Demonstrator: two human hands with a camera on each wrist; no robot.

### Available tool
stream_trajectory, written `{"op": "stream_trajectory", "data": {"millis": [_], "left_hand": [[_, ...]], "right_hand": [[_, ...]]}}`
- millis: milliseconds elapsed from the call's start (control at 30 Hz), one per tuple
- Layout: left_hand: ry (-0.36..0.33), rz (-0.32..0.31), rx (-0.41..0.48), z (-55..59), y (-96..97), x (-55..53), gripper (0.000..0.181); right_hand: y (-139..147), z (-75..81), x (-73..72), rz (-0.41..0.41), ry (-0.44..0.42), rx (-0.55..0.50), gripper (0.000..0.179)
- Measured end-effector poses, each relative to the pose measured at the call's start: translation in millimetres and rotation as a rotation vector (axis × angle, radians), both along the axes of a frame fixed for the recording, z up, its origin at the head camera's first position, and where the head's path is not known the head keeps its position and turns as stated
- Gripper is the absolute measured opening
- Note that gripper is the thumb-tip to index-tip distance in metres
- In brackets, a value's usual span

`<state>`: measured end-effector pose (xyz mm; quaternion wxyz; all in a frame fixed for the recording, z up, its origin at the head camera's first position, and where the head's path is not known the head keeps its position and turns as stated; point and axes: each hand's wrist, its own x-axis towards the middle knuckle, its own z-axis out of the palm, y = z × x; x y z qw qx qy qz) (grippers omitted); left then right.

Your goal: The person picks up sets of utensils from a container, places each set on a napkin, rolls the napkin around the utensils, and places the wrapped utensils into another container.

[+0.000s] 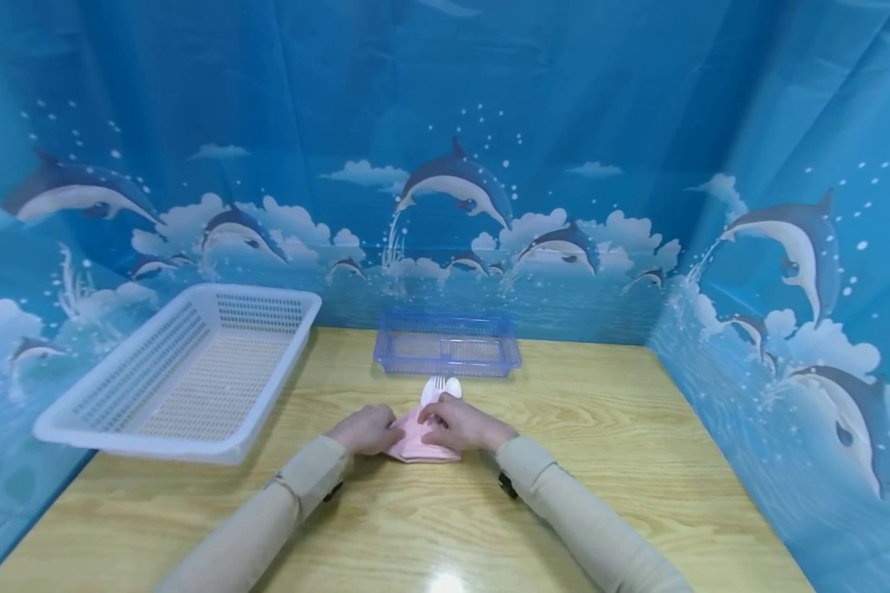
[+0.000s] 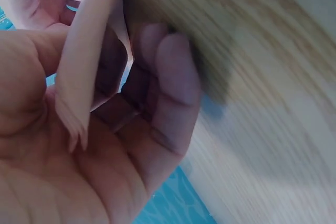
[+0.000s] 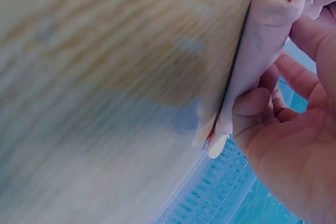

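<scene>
1. Before you is a wood-grain table (image 1: 601,469).
2. At its far left sits a white slotted basket (image 1: 141,447).
3. You have a translucent blue basket (image 1: 445,368) at the far middle.
4. Nearer you lies a folded pink cloth (image 1: 419,451).

White glare spots the tabletop (image 1: 601,412); wrist views look soft.

Fork (image 1: 439,382) + spoon (image 1: 454,387), lower parts hidden by pink cloth (image 1: 413,445), ctr of head view, table (image 3: 105,72) blurred, left of R-wrist view
</scene>
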<state>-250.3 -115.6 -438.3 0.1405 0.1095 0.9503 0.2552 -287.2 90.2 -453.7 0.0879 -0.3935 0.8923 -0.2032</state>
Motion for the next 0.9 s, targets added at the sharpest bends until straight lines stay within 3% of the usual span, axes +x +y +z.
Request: {"op": "stream_trajectory", "data": {"millis": [367, 633, 900], "left_hand": [[0.060, -0.044, 0.099, -2.1, 2.7, -5.8, 0.020], [0.097, -0.109, 0.252, 3.8, 17.9, -4.0, 0.023], [0.125, -0.147, 0.256, -2.4, 40.1, -6.0, 0.024]], "right_hand": [[-0.1, -2.9, -3.7, 0.036, -0.032, -0.075, 0.028], [-4.2, -2.5, -3.2, -0.075, -0.104, -0.090, 0.033], [-3.4, -4.1, -4.0, -0.119, -0.112, -0.107, 0.023]]}}
